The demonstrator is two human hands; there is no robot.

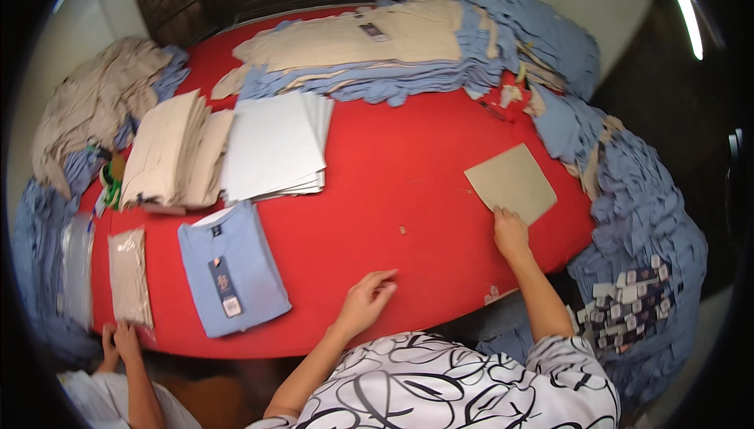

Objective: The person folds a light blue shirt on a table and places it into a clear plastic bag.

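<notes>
Pinched at its near edge, a square tan sheet of card (512, 184) lies at the right side of the red table, in my right hand (512, 234). Above the near part of the table is my left hand (365, 303), open, thumb and fingers apart, with nothing in it. To its left lies a neatly folded light blue shirt (255, 272) with a dark hang tag (224, 284) on its front. A stack of white sheets (275, 146) sits beyond the shirt, beside a stack of folded beige garments (169, 146).
Long flat piles of beige and blue garments (353, 40) line the far edge. Blue garments (644, 201) heap along the right, topped by many tags (628, 303). At the lower left a co-worker's hands (122, 342) touch a bagged beige garment (129, 276). The red tablecloth (393, 170) covers the table.
</notes>
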